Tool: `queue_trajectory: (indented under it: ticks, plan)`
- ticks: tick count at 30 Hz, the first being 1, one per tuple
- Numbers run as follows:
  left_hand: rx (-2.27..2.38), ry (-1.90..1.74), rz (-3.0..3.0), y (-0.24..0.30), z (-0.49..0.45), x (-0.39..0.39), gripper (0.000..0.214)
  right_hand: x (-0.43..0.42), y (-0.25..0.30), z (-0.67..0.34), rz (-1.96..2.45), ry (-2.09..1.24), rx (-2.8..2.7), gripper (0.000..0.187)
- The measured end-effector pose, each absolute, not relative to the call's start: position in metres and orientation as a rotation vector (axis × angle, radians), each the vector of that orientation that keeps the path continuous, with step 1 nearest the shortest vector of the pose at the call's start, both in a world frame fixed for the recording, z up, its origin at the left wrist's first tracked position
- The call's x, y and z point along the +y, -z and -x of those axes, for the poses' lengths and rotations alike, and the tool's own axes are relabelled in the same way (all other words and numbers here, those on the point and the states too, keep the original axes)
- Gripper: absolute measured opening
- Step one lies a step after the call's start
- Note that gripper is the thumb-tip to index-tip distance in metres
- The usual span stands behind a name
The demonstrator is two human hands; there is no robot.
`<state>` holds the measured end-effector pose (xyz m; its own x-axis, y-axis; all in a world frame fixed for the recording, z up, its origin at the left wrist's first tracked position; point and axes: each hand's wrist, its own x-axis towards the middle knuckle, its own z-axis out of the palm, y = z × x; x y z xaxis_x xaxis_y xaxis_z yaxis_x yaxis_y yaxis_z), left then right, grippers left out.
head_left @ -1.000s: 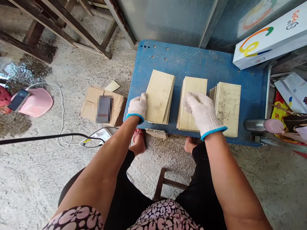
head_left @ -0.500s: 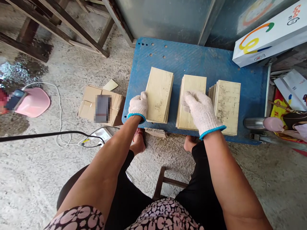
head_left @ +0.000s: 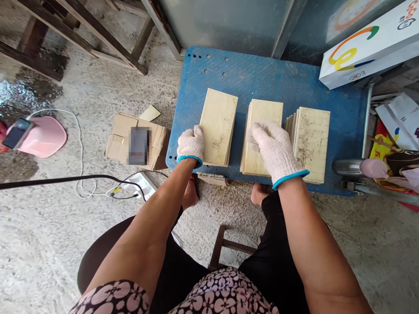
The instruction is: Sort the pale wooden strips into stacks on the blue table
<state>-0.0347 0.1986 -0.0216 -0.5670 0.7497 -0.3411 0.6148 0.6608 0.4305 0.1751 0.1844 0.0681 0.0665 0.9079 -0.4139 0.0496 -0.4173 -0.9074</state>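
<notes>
At centre frame, on the blue board [head_left: 262, 83] — left hand [head_left: 190, 144] gripping the left stack [head_left: 218, 126] at its near corner, right hand [head_left: 275, 146] spread flat on the middle stack [head_left: 263, 115]; right stack [head_left: 312, 139] just beside, untouched.

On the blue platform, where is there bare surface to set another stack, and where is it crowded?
The blue platform is bare behind the three stacks, up to the wall, and left of the left stack. It is crowded between the left hand, middle stack, right hand and right stack.

A cardboard box [head_left: 135, 141] lies on the concrete floor near a pink basin [head_left: 46, 137]; white carton [head_left: 366, 46] stands at right.
</notes>
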Motion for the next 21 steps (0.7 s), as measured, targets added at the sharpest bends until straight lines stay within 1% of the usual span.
queue_trajectory:
  ticks: [10,13,17,21]
  plan:
    - [2.424,-0.498,-1.052,0.031,0.033,0.191,0.041,0.184,-0.070,-0.175,1.594,-1.408,-1.056,0.032]
    - [2.428,-0.608,-1.017,0.034,0.033,0.187,0.034,0.184,-0.069,-0.176,1.600,-1.403,-1.071,0.029]
    - [2.452,-0.750,-1.062,0.036,0.033,0.176,0.035,0.184,-0.068,-0.178,1.584,-1.386,-1.102,0.030]
    - [2.412,-0.764,-1.139,0.036,0.034,0.166,0.030,0.184,-0.067,-0.177,1.578,-1.397,-1.073,0.031]
